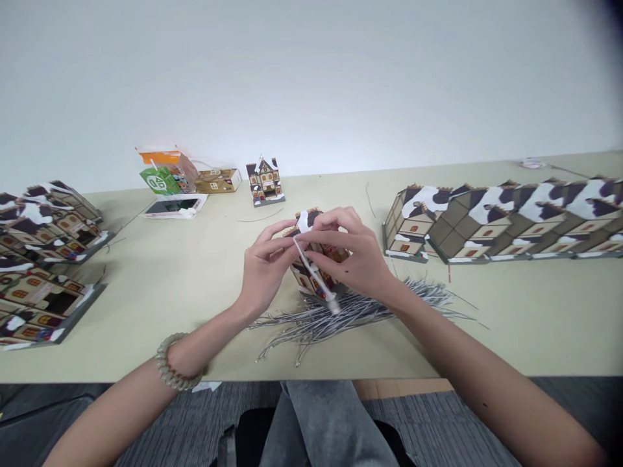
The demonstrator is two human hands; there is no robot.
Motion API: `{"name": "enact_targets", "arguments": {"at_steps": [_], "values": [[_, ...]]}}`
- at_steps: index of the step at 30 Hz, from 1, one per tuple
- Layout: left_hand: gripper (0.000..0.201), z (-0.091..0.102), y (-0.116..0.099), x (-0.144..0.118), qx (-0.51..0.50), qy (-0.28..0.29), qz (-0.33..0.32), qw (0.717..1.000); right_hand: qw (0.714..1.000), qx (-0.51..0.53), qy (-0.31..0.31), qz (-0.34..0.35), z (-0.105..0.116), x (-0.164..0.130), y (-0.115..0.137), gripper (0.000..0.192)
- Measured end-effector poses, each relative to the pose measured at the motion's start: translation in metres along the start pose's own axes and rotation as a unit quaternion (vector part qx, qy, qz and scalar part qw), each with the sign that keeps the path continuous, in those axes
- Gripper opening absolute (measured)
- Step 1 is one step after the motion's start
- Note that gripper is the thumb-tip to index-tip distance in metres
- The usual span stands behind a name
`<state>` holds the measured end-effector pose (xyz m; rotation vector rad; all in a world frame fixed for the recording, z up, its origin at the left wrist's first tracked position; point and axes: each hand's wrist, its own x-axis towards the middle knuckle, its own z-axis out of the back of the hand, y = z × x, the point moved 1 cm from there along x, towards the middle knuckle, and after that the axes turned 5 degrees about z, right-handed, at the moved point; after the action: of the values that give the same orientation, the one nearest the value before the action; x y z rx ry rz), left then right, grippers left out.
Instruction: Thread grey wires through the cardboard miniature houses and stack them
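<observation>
My left hand point(265, 266) and my right hand point(350, 250) meet at the middle of the table with fingertips pinched together. Between them is the upper end of a thin whitish cord point(311, 269), which slants down to a pale, blurred cylindrical end piece. Behind the fingers stands a small model house point(305, 220) with a snowy roof; my hands cover much of it, and I cannot tell whether they touch it. A loose bundle of grey wires point(335, 321) lies beneath and in front of the house.
Several model houses stand in a row at the right point(496, 220), and more are grouped at the left point(53, 227). One small house front point(266, 183) stands near the wall. Beside it are a gold box point(219, 181), a green packet point(160, 181) and a phone point(170, 206).
</observation>
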<state>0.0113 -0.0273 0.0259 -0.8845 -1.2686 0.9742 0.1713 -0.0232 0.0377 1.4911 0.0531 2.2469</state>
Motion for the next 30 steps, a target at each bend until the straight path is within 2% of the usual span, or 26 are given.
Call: {"name": "enact_targets", "arguments": {"at_steps": [6,13,21,26,30], "values": [[0.007,0.0,0.001,0.001,0.023,0.001,-0.036,0.999,0.997,0.07,-0.035,0.028,-0.001,0.002,0.006,0.024],[0.009,0.003,0.001,0.002,0.066,0.028,-0.07,0.995,0.995,0.037,-0.091,0.029,-0.001,0.0,0.012,0.017],[0.009,0.002,-0.001,-0.001,0.141,0.044,-0.129,0.98,0.995,0.022,-0.081,0.049,0.0,0.0,0.015,0.015],[0.015,0.003,0.004,-0.002,0.123,0.042,-0.118,0.984,0.992,0.029,-0.118,-0.012,0.002,0.001,0.012,0.017],[0.018,0.003,0.005,-0.002,0.097,0.039,-0.085,0.991,0.991,0.046,-0.114,-0.054,0.003,0.001,0.008,0.016]]}}
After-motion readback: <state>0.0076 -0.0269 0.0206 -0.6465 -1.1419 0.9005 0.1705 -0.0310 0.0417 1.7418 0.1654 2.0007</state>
